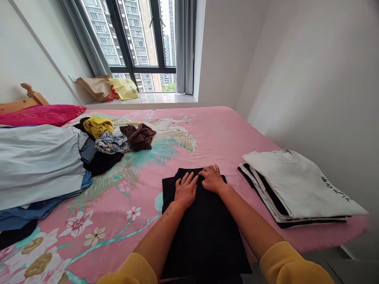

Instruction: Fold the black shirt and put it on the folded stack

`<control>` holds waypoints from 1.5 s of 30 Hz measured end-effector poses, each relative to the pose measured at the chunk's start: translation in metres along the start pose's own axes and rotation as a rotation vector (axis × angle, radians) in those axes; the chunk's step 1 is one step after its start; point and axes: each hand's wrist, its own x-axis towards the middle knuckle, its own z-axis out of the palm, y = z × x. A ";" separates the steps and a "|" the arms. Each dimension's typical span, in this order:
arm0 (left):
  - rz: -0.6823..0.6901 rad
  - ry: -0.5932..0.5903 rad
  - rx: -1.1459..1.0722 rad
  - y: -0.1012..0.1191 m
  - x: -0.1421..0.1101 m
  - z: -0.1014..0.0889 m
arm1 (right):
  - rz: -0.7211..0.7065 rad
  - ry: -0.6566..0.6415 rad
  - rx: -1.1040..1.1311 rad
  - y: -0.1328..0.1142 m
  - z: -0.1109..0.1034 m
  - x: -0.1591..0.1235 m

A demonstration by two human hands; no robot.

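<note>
While both hands rest on black garment point(204, 232) — bed level.
Left hand point(186, 191): fingers slightly spread; right hand point(211, 178): fingers bent, parted — pinch unclear to me.

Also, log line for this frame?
left hand: flat on black garment | right hand: same garment, upper edge | folded stack: right

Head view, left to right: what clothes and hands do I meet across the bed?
Pale garment → yellow cloth → brown cloth → left hand → right hand → folded stack with white shirt on top. Black garment left out: both hands overlap it.
</note>
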 end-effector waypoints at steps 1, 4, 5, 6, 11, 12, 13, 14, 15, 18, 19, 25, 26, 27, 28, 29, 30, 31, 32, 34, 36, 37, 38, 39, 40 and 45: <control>0.004 0.004 0.006 0.000 0.000 0.001 | -0.022 0.015 -0.018 0.003 -0.002 0.002; -0.037 0.022 0.022 0.001 0.000 0.006 | -0.097 0.045 -0.045 0.013 -0.006 0.007; -0.054 0.026 0.026 0.003 0.000 0.008 | -0.084 0.057 -0.040 0.016 -0.005 0.008; -0.069 0.027 0.025 0.004 0.001 0.010 | -0.051 0.069 -0.034 0.019 -0.003 0.008; -0.157 -0.008 -0.181 0.002 0.008 0.005 | 0.170 0.249 0.070 0.028 0.013 0.000; -0.184 -0.007 -0.267 -0.004 0.011 0.000 | 0.205 0.312 0.142 0.033 0.015 -0.005; -0.215 0.006 -0.343 -0.013 0.014 -0.008 | 0.255 0.366 0.241 0.039 0.016 -0.011; -0.251 0.028 -0.402 -0.025 0.016 -0.017 | 0.317 0.396 0.350 0.047 0.016 -0.018; -0.286 0.053 -0.427 -0.039 0.018 -0.027 | 0.387 0.398 0.449 0.056 0.014 -0.026; -0.390 0.062 -0.451 -0.087 0.019 -0.053 | 0.568 0.275 0.657 0.086 0.005 -0.051; -0.399 0.020 -0.474 -0.101 0.018 -0.058 | 0.595 0.204 0.695 0.094 0.001 -0.057; -0.406 -0.359 -0.682 -0.134 0.022 -0.064 | 0.552 -0.230 0.891 0.111 -0.018 -0.049; -0.420 -0.405 -0.703 -0.134 0.025 -0.064 | 0.535 -0.284 0.920 0.112 -0.019 -0.044; -0.435 -0.447 -0.718 -0.135 0.028 -0.064 | 0.518 -0.344 0.961 0.113 -0.021 -0.039; -0.448 -0.487 -0.726 -0.136 0.031 -0.064 | 0.502 -0.408 1.010 0.114 -0.022 -0.035; -0.458 -0.527 -0.732 -0.137 0.035 -0.065 | 0.490 -0.472 1.065 0.116 -0.022 -0.031; -0.463 -0.565 -0.739 -0.138 0.038 -0.065 | 0.484 -0.534 1.120 0.119 -0.021 -0.028; -0.466 -0.600 -0.748 -0.140 0.040 -0.066 | 0.486 -0.587 1.167 0.121 -0.021 -0.025; -0.466 -0.633 -0.759 -0.143 0.042 -0.067 | 0.495 -0.626 1.199 0.123 -0.019 -0.022; -0.461 -0.694 -0.791 -0.148 0.045 -0.069 | 0.511 -0.692 1.240 0.126 -0.017 -0.017; -0.454 -0.747 -0.822 -0.153 0.047 -0.072 | 0.494 -0.745 1.273 0.128 -0.014 -0.012; -0.447 -0.776 -0.840 -0.155 0.048 -0.074 | 0.469 -0.757 1.292 0.128 -0.013 -0.010; -0.436 -0.816 -0.863 -0.158 0.049 -0.076 | 0.437 -0.772 1.309 0.128 -0.013 -0.007; -0.421 -0.867 -0.889 -0.160 0.051 -0.078 | 0.404 -0.801 1.316 0.129 -0.013 -0.005; -0.404 -0.924 -0.914 -0.162 0.053 -0.080 | 0.374 -0.847 1.308 0.130 -0.014 -0.002; -0.306 -1.082 -0.893 -0.170 0.067 -0.084 | 0.339 -1.105 1.056 0.135 -0.031 0.018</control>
